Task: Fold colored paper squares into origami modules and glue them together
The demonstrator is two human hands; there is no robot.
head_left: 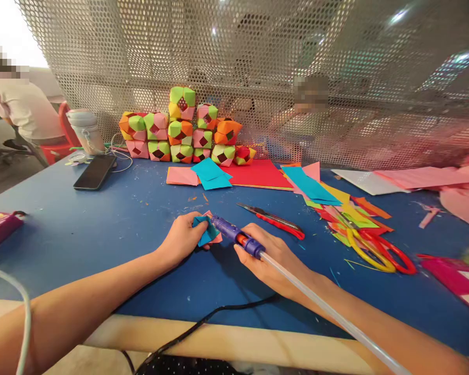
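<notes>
Folded paper piece [206, 229], teal over pink, lying on the blue table [101, 224] near its front edge, directly in front of the stack of paper cubes [182, 130]. Left hand [182, 237] curled over the piece from its left side, fingertips pinching and pressing the teal flap down. Right hand [271, 255] closed around a purple glue gun [236, 234], nozzle end touching the right edge of the folded paper piece; clear glue stick [328, 310] protruding from the gun's rear, running back along the right forearm toward the near table edge. Black cord [203, 320] trailing over the front edge of the table, below the piece.

Red utility knife [271, 220] just right of the piece, beyond the right hand, lying flat and apart from both. Farther right, scissors [379, 250] with red and yellow handles, resting on a litter of coloured paper scraps [347, 213]. Behind the piece, toward the cubes: a pink sheet [182, 176], teal squares [211, 173] and a red sheet [258, 173], flat on the table. Cubes, in green, pink, orange and yellow, piled in rows against a perforated metal screen [258, 62]. Left of the cubes, a dark phone [94, 172] face up with a white cable beside it, and a pale bottle [86, 130] behind it. Pink paper sheets [426, 177] well to the right of the piece. Seated person [21, 109] at far left, past the table's end.
</notes>
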